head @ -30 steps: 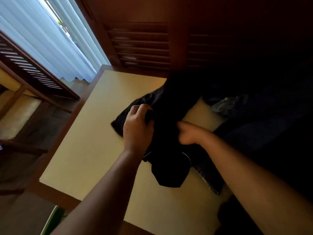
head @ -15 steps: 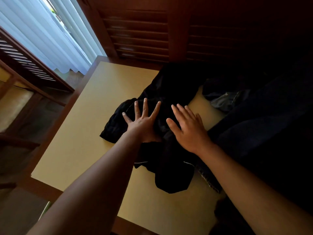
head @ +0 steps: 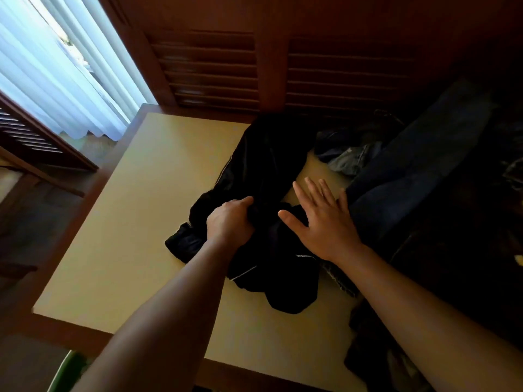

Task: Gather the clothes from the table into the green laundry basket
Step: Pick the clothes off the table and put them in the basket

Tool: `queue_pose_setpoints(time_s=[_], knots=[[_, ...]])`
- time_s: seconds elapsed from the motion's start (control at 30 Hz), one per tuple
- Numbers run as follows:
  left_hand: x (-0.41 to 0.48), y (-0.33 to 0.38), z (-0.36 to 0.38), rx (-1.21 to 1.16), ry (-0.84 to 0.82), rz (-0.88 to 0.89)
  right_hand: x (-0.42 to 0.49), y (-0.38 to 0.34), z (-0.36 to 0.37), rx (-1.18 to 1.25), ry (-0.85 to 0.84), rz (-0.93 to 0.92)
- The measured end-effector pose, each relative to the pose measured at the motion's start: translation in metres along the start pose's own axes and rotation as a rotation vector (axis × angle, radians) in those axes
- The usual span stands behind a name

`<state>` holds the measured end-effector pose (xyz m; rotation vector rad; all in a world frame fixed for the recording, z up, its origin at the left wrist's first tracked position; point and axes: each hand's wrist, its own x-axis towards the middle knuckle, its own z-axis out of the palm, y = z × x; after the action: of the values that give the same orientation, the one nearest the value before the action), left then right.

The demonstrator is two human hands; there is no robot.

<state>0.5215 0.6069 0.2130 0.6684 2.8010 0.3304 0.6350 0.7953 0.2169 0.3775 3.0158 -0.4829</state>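
Note:
A black garment [head: 268, 171] lies crumpled in the middle of the pale table [head: 135, 222]. My left hand [head: 230, 220] grips a bunch of its fabric with curled fingers. My right hand [head: 322, 222] lies flat on the same garment just to the right, fingers straight and spread. Dark blue jeans [head: 410, 176] stretch across the right side of the table, with a lighter denim piece [head: 351, 158] behind my right hand. A sliver of the green laundry basket [head: 66, 372] shows below the table's near left corner.
Dark wooden louvred doors [head: 215, 66] stand behind the table. A white curtain [head: 56, 75] hangs at a bright window on the left, with a wooden slatted frame [head: 34, 140] beneath. More dark clothing [head: 376, 357] hangs at the table's near right edge.
Half a second ago both hands lay flat and spread on the black garment. Now my left hand has curled and bunched the fabric; my right hand stays flat, shifted slightly right.

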Motion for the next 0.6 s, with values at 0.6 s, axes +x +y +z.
queue_pose_setpoints(time_s=[0.6], knots=[[-0.183,0.031,-0.039,-0.387,0.211,0.369,-0.194,-0.039,-0.011,0.137,0.240,0.278]])
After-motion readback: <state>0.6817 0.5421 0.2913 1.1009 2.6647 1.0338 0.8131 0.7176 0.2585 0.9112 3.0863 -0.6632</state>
